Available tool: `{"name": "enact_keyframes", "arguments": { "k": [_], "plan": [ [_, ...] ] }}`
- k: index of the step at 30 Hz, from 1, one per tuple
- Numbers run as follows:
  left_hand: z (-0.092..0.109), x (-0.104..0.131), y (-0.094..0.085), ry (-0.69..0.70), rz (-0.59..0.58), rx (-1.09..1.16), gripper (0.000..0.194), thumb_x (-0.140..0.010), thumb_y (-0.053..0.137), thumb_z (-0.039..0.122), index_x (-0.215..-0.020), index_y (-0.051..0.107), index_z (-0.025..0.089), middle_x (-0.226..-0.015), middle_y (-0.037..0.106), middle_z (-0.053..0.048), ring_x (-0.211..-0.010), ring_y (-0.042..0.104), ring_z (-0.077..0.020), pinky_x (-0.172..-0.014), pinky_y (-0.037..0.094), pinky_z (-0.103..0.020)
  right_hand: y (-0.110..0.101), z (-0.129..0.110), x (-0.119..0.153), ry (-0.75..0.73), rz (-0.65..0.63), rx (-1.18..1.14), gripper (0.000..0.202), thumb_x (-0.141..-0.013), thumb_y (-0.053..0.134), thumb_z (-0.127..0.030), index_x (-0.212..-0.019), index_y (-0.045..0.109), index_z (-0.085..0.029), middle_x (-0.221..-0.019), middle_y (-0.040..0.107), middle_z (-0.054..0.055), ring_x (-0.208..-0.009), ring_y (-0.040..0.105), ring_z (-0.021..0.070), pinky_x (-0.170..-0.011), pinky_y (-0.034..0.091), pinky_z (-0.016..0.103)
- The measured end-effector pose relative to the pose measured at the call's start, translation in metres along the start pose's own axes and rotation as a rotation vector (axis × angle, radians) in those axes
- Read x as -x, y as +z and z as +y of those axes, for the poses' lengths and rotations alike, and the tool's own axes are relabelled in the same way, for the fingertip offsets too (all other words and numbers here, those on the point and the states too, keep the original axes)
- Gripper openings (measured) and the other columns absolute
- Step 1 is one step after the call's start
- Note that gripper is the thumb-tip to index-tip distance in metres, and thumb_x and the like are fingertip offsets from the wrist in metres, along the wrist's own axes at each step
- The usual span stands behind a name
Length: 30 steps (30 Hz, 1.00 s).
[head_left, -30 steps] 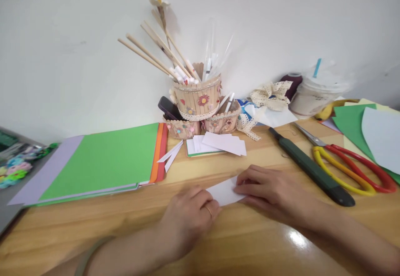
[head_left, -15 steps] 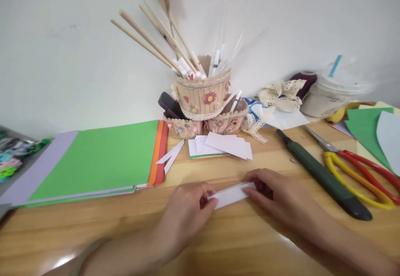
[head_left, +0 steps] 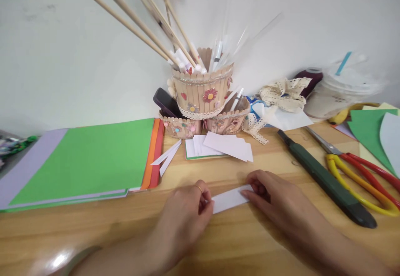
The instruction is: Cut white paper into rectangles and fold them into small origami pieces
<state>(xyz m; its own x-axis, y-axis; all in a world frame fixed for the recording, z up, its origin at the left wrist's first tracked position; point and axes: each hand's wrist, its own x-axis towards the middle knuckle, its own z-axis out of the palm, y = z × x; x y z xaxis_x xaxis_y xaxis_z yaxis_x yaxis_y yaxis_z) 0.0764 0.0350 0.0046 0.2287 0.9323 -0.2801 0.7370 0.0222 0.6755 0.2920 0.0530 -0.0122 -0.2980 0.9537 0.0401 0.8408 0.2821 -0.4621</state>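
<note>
A small white paper strip (head_left: 229, 200) is stretched between my hands, low over the wooden table (head_left: 131, 230). My left hand (head_left: 190, 207) pinches its left end between thumb and fingers. The right end is gripped by my right hand (head_left: 273, 195), thumb on the front face. Just beyond the strip lies a stack of white paper pieces (head_left: 226, 146) with a green edge below. Two narrow paper slivers (head_left: 168, 156) rest to the left of that stack.
Coloured sheets (head_left: 87, 159) are piled at left. On the right lie a dark green tool (head_left: 325, 176) and scissors (head_left: 359, 163) with red and yellow handles. Decorated wooden-stick holders (head_left: 203, 93) with sticks stand by the wall. Behind the scissors are lace ribbon (head_left: 286, 95) and a plastic cup (head_left: 340, 93).
The view has shifted slightly. Both hands still hold the strip at its ends; the left fingers have curled a little more closely around its end.
</note>
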Motion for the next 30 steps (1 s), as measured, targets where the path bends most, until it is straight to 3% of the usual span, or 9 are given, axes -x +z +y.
{"name": "enact_keyframes", "arguments": {
  "k": [11,30],
  "plan": [
    [-0.0012,-0.0013,-0.0005,0.037,0.008,-0.028,0.010,-0.080,0.045,0.021,-0.071,0.049,0.021,-0.059,0.056,0.004,-0.054,0.051,-0.0127,-0.052,0.033,-0.022,0.0008,0.0002,-0.0022,0.033,-0.015,0.014,0.012,-0.082,0.053,-0.032,-0.075,0.049,-0.023,-0.064,0.058,-0.001,-0.056,0.054,0.0157,-0.050,0.039,0.026],
    [-0.0019,-0.0034,0.0005,0.029,-0.012,-0.070,0.011,-0.081,0.044,0.022,-0.071,0.048,0.020,-0.060,0.057,0.003,-0.054,0.052,-0.0130,-0.051,0.033,-0.023,0.0051,-0.0009,0.0002,0.040,-0.003,-0.068,0.002,-0.081,0.052,-0.024,-0.082,0.052,-0.022,-0.072,0.059,0.001,-0.063,0.056,0.0164,-0.057,0.044,0.028]
  ]
}}
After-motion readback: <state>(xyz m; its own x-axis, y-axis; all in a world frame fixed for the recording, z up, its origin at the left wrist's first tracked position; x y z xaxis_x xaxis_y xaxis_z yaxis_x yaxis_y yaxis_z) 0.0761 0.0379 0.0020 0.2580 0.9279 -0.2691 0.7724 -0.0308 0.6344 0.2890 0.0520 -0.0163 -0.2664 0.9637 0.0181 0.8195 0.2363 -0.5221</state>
